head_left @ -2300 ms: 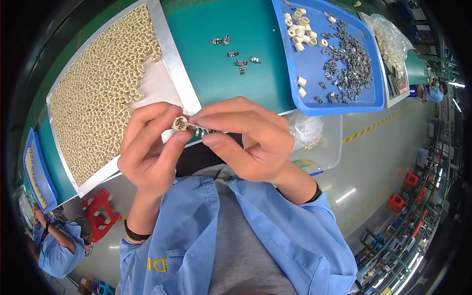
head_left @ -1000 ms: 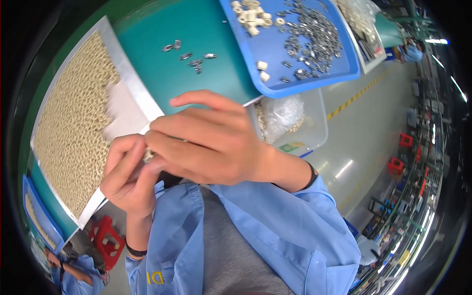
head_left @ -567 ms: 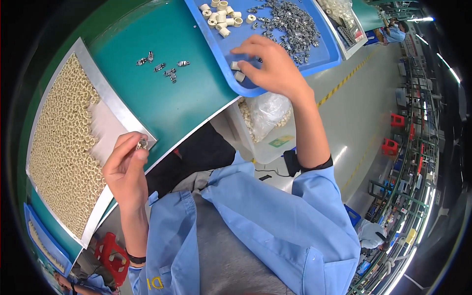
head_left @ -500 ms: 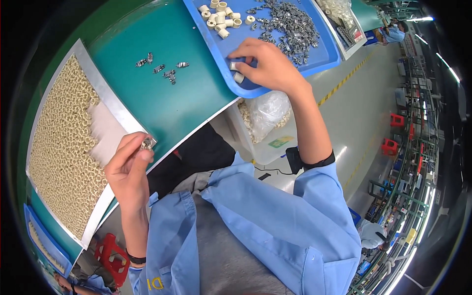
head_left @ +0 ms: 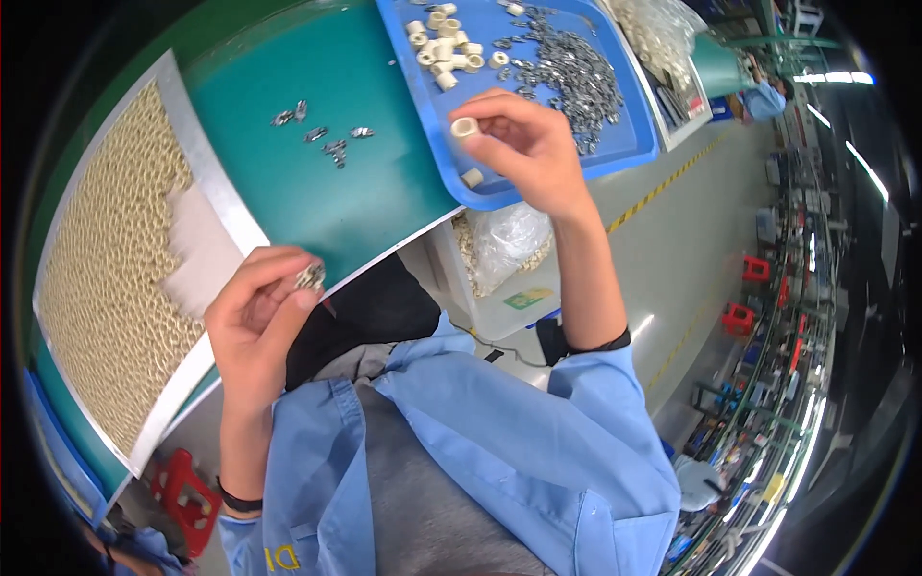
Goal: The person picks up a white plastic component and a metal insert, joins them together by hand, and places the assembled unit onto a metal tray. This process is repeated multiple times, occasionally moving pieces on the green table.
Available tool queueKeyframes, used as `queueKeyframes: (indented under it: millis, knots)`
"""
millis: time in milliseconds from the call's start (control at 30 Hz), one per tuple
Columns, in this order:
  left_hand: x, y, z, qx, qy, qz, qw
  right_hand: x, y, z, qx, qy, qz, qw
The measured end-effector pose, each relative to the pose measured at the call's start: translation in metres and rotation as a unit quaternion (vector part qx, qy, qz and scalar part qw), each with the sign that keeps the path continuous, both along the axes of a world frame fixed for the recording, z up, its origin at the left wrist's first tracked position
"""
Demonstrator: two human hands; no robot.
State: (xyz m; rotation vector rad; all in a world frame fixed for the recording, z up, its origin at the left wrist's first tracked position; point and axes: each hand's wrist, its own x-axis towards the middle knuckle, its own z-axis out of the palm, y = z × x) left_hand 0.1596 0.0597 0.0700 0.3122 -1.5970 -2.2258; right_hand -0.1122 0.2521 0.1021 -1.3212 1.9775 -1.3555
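My right hand (head_left: 523,144) pinches a small cream ring (head_left: 465,127) just above the near edge of a blue tray (head_left: 634,154). That tray holds more cream rings (head_left: 442,43) and a heap of small metal clips (head_left: 567,67). My left hand (head_left: 254,312) grips a small metal part (head_left: 310,277) between thumb and fingers at the front edge of the green mat (head_left: 355,192). A few loose metal clips (head_left: 327,139) lie on the mat, apart from both hands.
A metal tray (head_left: 206,182) at the left is packed with several cream rings (head_left: 106,269). A clear bin with a plastic bag (head_left: 504,254) sits below the table edge. Another person in blue (head_left: 764,96) works at the far right. Red stools stand on the floor.
My hands, joined near my chest earlier, have separated. The right hand went to the blue tray and lifted a cream ring. The left hand stayed at the mat's edge with the metal part.
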Motion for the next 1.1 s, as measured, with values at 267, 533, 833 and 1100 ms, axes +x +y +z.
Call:
queueKeyframes:
  millis: [267,533,833,1100]
  knots:
    - [-0.021,0.005,0.024,-0.019,0.018,-0.017,1.000,0.080,-0.034,-0.006,-0.274,-0.374,-0.017,0.886]
    - [-0.016,0.002,0.030,0.035,0.054,-0.007,0.998,0.107,-0.055,-0.006,-0.314,-0.357,0.017,0.880]
    - [-0.011,-0.007,0.034,-0.106,0.058,0.025,0.992,0.123,-0.058,0.008,-0.228,-0.189,-0.028,0.955]
    - [-0.005,-0.012,0.040,-0.172,0.048,0.017,0.984,0.128,-0.049,0.023,-0.146,-0.292,-0.027,0.945]
